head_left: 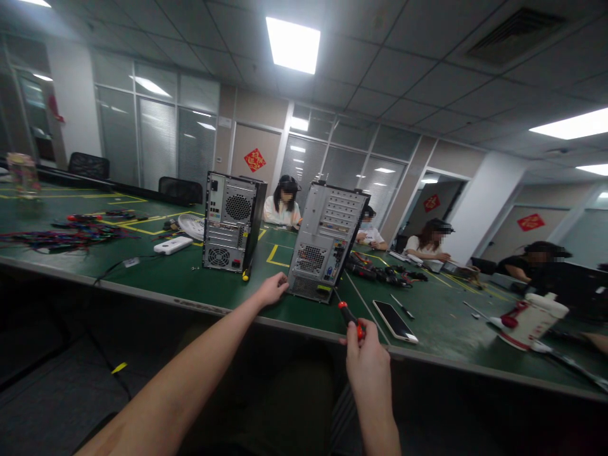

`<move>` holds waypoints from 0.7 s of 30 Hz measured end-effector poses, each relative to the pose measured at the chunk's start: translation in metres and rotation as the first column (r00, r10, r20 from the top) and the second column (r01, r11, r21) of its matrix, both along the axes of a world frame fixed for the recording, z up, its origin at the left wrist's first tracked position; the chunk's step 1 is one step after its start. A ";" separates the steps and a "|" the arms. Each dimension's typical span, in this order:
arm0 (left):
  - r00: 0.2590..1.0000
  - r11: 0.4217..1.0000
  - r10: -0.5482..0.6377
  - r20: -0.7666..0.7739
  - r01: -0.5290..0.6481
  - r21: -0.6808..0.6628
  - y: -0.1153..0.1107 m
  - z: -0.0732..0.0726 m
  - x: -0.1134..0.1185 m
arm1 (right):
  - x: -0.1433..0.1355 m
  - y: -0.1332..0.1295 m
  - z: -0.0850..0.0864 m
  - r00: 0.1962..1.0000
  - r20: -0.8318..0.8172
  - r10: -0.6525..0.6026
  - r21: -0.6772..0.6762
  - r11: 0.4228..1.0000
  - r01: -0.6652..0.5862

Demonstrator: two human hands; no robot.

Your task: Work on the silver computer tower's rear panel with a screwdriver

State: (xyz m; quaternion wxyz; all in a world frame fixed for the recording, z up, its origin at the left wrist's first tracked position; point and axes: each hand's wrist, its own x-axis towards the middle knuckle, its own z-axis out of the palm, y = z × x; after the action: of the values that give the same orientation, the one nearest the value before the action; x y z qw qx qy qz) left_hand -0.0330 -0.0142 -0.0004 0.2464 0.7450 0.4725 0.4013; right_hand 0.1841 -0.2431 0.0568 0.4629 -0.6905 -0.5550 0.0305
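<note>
A grey and black computer tower (311,218) stands upright near the table's front edge, its back panel towards me. My left hand (272,289) is at its lower left corner, fingers curled against the case's side. In my right hand (369,354) is a screwdriver (350,318) with a black and red handle, gripped between thumb and fingers. Its thin shaft points up towards the lower right edge of the tower; whether the tip touches the case, I cannot tell. A second computer tower (228,218) is upright to the left, with a yellow-and-black handle (246,275) lying at its base.
On the green table (156,272), a white power strip (173,245) and bundled coloured wires (71,235) lie left. To the right are a phone (395,321), a thin tool (403,306), black cables (387,273) and a cream-and-red jug-like container (532,322). Several people sit across the table.
</note>
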 end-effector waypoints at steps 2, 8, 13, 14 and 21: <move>1.000 1.000 -0.001 -0.003 0.001 0.002 0.000 0.000 0.000 | 0.000 0.001 -0.001 1.000 0.000 -0.009 -0.004 1.000 0.009; 1.000 0.999 0.011 -0.021 -0.010 0.032 0.000 0.000 0.001 | 0.001 0.005 -0.004 0.999 -0.023 -0.032 -0.015 0.999 0.032; 1.000 1.000 0.000 -0.002 0.000 0.023 -0.001 0.001 0.000 | 0.000 0.005 -0.006 1.000 -0.007 -0.019 0.027 0.999 0.020; 1.000 1.000 -0.002 0.001 0.002 0.023 -0.001 0.001 0.000 | 0.000 0.005 -0.006 1.000 0.007 -0.016 0.031 0.999 0.016; 1.000 1.000 -0.003 0.003 0.003 0.011 0.000 0.000 0.000 | -0.002 0.001 -0.005 0.998 0.068 0.009 0.059 0.998 -0.013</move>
State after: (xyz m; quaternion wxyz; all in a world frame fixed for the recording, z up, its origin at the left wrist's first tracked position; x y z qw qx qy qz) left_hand -0.0326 -0.0140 -0.0006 0.2435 0.7464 0.4690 0.4046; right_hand 0.1824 -0.2417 0.0513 0.4641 -0.6741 -0.5745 -0.0068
